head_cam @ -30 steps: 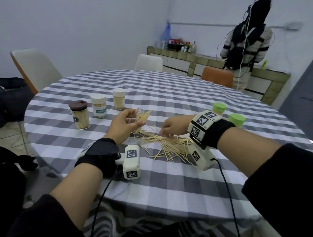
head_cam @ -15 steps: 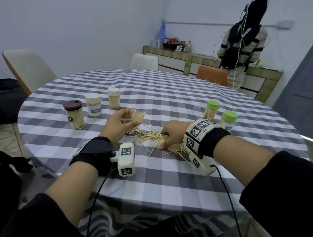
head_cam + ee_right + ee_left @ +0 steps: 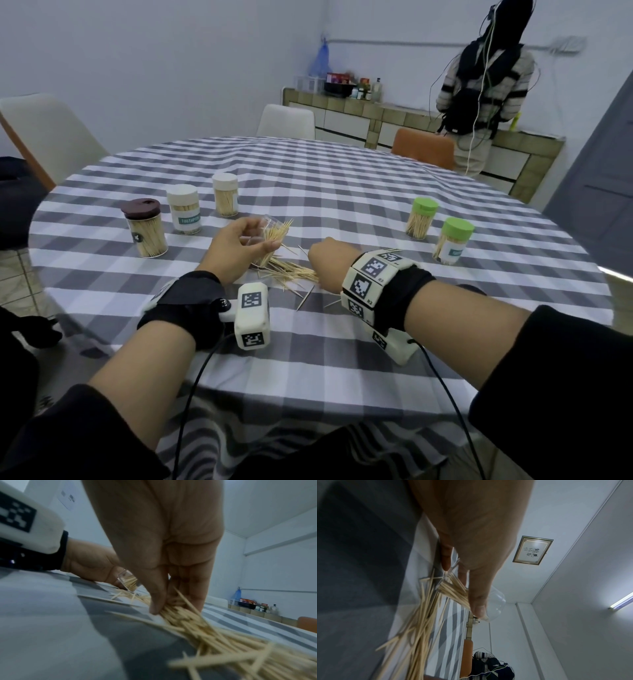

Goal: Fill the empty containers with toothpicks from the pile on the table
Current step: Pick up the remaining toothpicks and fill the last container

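Right at the toothpick pile [image 3: 291,272] on the checked tablecloth [image 3: 342,212], both hands are busy. The left hand [image 3: 236,248] sits just left of the pile, fingers and thumb curled around a clear container [image 3: 265,236] that's tilted, its base down by the pile's left edge and a bunch of toothpicks poking out of its mouth. The right hand [image 3: 325,265] is on the pile's right side, fingertips [image 3: 155,608] down in the sticks and pinching a small bundle, going by the right wrist view. Left of the pile and further back stand three capped jars: a brown-lidded jar [image 3: 145,228], then two white-lidded jars [image 3: 185,209]. Off to the right of the pile are two green-lidded jars [image 3: 421,217], all with toothpicks in them. Way behind the pile, past the table, a person [image 3: 486,85] stands at a counter.
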